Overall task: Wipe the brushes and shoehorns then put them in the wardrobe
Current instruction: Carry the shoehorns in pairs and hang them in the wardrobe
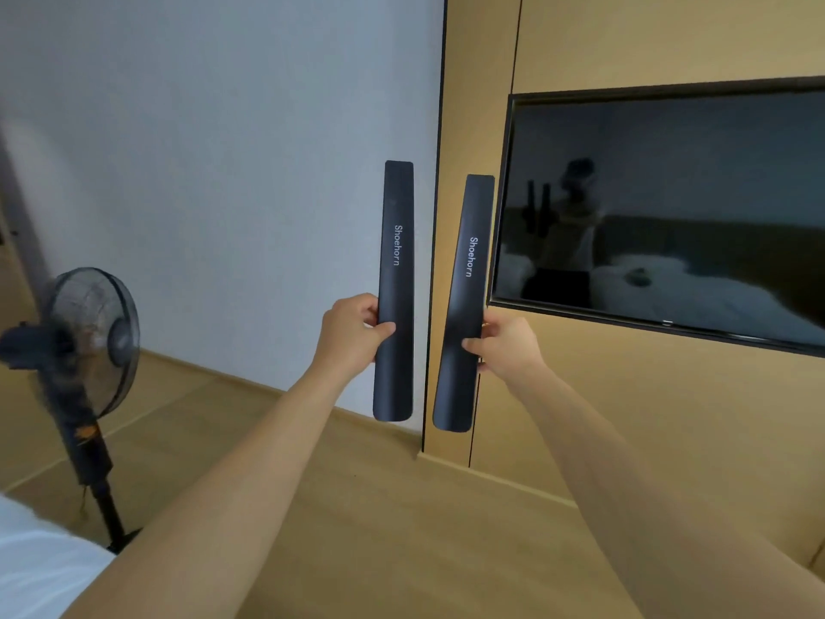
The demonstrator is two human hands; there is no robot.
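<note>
Hands (352,330) outstretched, gripping upright shoehorns (395,288)

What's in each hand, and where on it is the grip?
Left hand grips one black shoehorn a little below its middle; right hand grips the other shoehorn at about the same spot. Both are upright, wide ends down.

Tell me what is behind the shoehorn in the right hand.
Behind the right-hand shoehorn stands the tan wood wall panel, with a dark vertical seam running down it. The television hangs just beside it. The strip of panel directly under the shoehorn is covered.
</note>
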